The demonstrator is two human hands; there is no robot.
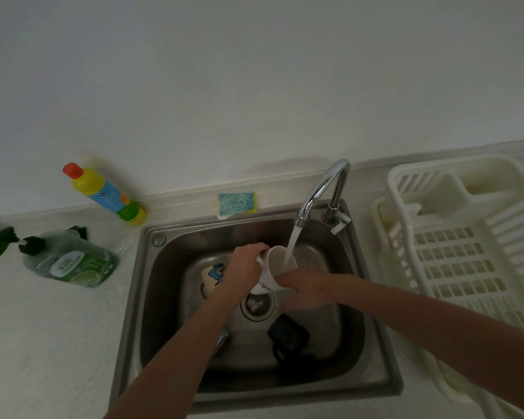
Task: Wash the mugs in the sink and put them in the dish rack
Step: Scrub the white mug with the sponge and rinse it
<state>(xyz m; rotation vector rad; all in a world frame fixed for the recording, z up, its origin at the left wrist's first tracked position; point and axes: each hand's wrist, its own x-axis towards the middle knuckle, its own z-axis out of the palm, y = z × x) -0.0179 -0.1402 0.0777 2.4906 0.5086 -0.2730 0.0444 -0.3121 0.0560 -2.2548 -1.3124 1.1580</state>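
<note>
- A person stands over a steel sink, seen from a camera on their head that looks down along both bare forearms.
- Both hands hold one white mug above the drain, near the middle of the basin.
- The left hand grips the mug from its left side, fingers curled over the rim near the handle.
- The right hand holds the mug's lower right side, fingers wrapped round the body; how tightly cannot be told.
- The mug tilts so its open mouth faces up and toward the back of the sink, its long axis leaning toward the tap.
- A stream of water falls from the spout straight into the mouth of the mug, which lies directly under it.
- The empty white dish rack stands on the counter to the right of the sink, so the right hand is the nearer one for carrying the mug across.
- Judged from this, the rinse is under way and no mug is racked yet.
- A mug with a blue cartoon print lies in the basin just left of the left hand.
- A black mug lies on its side nearer the person, below the right hand.
</note>
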